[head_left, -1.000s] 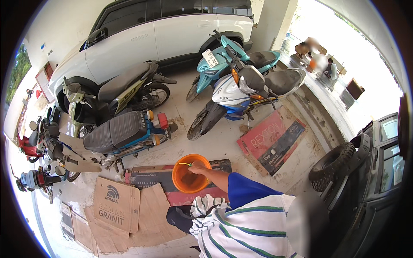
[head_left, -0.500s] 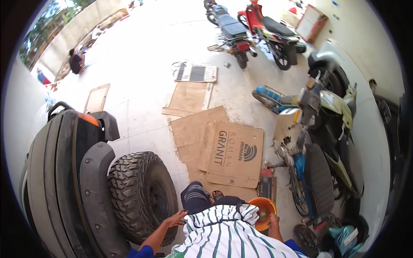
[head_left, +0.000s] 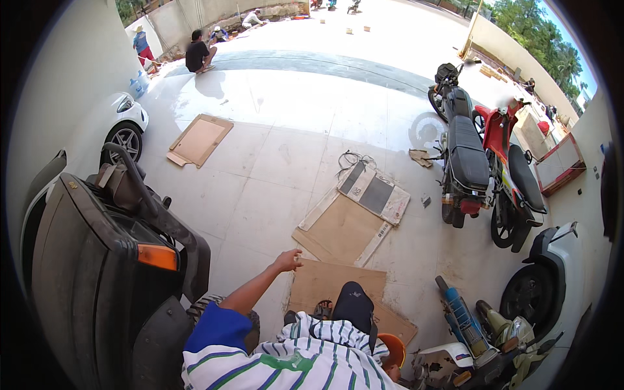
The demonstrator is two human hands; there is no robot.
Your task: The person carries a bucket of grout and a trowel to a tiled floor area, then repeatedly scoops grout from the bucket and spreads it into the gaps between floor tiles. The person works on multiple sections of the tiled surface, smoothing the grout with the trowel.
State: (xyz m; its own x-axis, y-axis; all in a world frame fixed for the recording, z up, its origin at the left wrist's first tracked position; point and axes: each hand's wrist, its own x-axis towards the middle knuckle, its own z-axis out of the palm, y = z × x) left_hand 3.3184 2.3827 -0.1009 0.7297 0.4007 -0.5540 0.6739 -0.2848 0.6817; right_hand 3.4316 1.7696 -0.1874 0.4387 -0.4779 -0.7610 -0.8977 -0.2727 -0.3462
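Since half a second ago the view has swung away from the knobby tyre, and the left hand (head_left: pixel 286 261), then resting against that tyre, now stretches forward over the floor. Its fingers are loosely curled and hold nothing; they hover just at the near corner of a flattened brown cardboard sheet (head_left: pixel 328 281) lying on the pale tiled floor (head_left: pixel 260 188) in front of the person's knee. The right hand cannot be made out, hidden behind the striped shirt near the orange bowl (head_left: pixel 393 348), so its grip cannot be told. The cardboard is probably light and fairly stiff but will bend if lifted by one corner; an edge near the middle would be the steadier place to take it. A second cardboard sheet (head_left: pixel 344 227) lies just beyond, overlapped by a printed box panel (head_left: pixel 377 194). Parked motorbikes (head_left: pixel 468 162) stand to the right, a dark vehicle (head_left: pixel 97 273) close on the left.
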